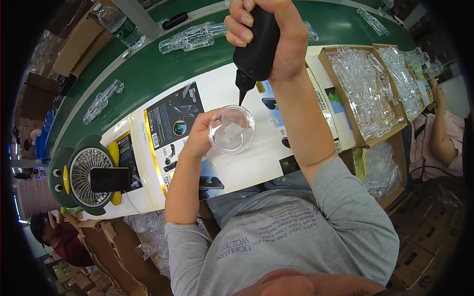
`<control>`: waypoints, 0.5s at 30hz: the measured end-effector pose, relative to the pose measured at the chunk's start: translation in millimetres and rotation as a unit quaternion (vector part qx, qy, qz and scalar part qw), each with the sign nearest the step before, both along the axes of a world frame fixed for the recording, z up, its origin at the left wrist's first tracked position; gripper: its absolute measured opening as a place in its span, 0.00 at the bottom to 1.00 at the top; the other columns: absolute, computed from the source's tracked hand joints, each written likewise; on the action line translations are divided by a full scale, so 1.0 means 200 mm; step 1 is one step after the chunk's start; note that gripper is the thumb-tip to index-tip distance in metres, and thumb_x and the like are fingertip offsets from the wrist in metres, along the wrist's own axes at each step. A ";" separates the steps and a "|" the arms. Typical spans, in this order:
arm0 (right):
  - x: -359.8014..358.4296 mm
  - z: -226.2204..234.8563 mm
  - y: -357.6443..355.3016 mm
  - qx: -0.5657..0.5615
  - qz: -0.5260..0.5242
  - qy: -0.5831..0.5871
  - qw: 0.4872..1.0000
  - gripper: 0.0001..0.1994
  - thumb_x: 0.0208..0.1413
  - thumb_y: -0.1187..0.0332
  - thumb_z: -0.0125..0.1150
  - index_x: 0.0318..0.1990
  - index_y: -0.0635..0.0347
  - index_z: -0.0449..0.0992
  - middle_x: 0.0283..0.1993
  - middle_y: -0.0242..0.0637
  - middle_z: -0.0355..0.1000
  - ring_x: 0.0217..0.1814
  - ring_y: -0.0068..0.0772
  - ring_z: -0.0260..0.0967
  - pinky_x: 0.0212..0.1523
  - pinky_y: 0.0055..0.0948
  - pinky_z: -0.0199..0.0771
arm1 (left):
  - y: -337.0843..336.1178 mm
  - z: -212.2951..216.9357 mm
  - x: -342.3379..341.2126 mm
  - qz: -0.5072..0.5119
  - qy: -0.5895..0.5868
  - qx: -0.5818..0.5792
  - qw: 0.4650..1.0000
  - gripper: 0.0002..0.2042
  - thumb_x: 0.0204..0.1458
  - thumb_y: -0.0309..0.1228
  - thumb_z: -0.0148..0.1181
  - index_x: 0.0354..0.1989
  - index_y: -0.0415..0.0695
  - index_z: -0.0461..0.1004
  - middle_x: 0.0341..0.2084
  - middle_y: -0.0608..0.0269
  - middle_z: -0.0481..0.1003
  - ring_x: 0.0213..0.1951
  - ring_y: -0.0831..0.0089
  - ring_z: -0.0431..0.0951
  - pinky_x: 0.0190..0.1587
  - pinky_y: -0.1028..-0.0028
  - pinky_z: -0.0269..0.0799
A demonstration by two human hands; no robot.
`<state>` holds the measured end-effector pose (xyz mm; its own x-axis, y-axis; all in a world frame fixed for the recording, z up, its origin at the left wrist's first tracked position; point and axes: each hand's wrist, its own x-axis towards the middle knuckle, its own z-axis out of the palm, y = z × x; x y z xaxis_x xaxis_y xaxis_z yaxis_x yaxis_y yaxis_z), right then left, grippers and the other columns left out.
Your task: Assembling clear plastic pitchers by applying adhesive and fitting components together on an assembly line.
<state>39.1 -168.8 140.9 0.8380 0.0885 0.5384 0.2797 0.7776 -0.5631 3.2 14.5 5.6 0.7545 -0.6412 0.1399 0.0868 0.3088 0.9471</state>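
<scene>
I see plenty of printing: the packaging sheet (pixel 229 170) across the table carries dark panels, product pictures, barcodes and small text, and the grey shirt (pixel 276 227) has rows of dark lettering on its front. A clear water bottle (pixel 112 22) at the far left wears a green label.

The right hand (pixel 289 42) is closed around a black squeeze bottle (pixel 256 44), fingers curled over its side, nozzle down. The left hand (pixel 199 138) grips the left edge of a clear round dish (pixel 232 143), which sits over the middle of the sheet. I have the nozzle tip at the dish's far rim; I cannot tell whether they touch.

The dish is glossy plastic with a rounded, lobed form inside. To the right, a cardboard box (pixel 384 136) holds heaped clear plastic parts (pixel 363 91). At left, a dark, smooth phone (pixel 109 179) stands before the wire grille of a green, penguin-shaped fan (pixel 64 185).
</scene>
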 end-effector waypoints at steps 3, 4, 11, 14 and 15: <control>0.00 0.00 0.00 -0.003 0.004 -0.003 1.000 0.09 0.54 0.65 0.46 0.27 0.59 0.59 0.22 0.31 0.57 0.20 0.18 0.55 0.23 0.17 0.59 | -0.02 0.00 -0.01 0.003 -0.014 0.007 1.000 0.23 0.48 0.43 0.57 0.44 0.36 0.70 0.36 0.60 0.75 0.39 0.73 0.73 0.44 0.74 0.67; 0.00 0.00 -0.01 -0.006 0.005 -0.008 1.000 0.09 0.54 0.65 0.47 0.27 0.59 0.59 0.22 0.31 0.57 0.20 0.18 0.55 0.23 0.17 0.59 | -0.02 -0.01 -0.01 0.007 -0.034 0.015 0.999 0.22 0.48 0.43 0.57 0.44 0.36 0.70 0.36 0.60 0.75 0.39 0.73 0.73 0.44 0.74 0.68; -0.01 0.00 0.01 -0.008 0.018 -0.011 1.000 0.09 0.54 0.64 0.47 0.28 0.59 0.59 0.23 0.31 0.57 0.20 0.18 0.55 0.23 0.17 0.58 | 0.00 -0.02 0.00 -0.008 -0.021 0.045 0.999 0.22 0.49 0.41 0.57 0.45 0.36 0.70 0.36 0.61 0.75 0.39 0.75 0.73 0.44 0.74 0.68; -0.01 0.00 0.02 -0.010 0.023 -0.013 1.000 0.10 0.54 0.64 0.47 0.28 0.59 0.59 0.23 0.31 0.57 0.20 0.18 0.55 0.23 0.17 0.58 | -0.01 -0.01 -0.01 0.002 -0.028 0.052 0.998 0.23 0.48 0.44 0.57 0.44 0.35 0.70 0.36 0.60 0.75 0.39 0.73 0.74 0.44 0.74 0.68; -0.01 0.00 0.01 -0.011 0.028 -0.013 0.999 0.10 0.54 0.64 0.47 0.28 0.59 0.59 0.23 0.31 0.57 0.20 0.18 0.55 0.23 0.17 0.58 | -0.01 0.00 0.00 -0.019 -0.030 0.047 0.998 0.25 0.48 0.46 0.56 0.44 0.35 0.70 0.35 0.59 0.75 0.39 0.73 0.74 0.44 0.74 0.68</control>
